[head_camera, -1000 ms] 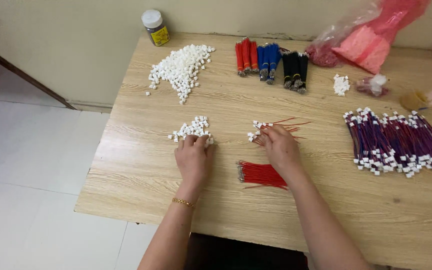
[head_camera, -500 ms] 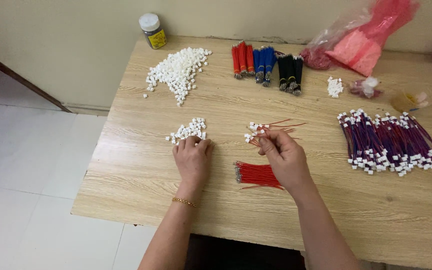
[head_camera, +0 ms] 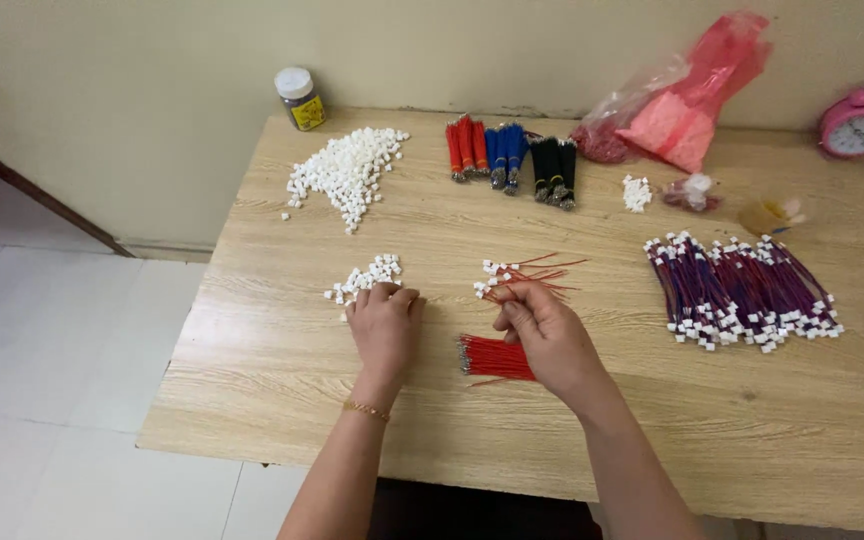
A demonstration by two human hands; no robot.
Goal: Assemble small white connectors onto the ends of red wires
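Note:
My left hand rests palm down on the wooden table, its fingertips touching a small heap of white plastic connectors. My right hand pinches thin red wires that carry white connectors at their left ends. Just below that hand lies a tight bundle of bare red wires.
A large pile of white connectors lies at the back left, beside a jar. Red, blue and black wire bundles sit at the back. Finished purple-red wires lie right. Pink bags and a pink clock stand far right.
My right hand has drawn slightly back from the loose red wires and closed its fingers on them. The left hand stays on the small connector heap.

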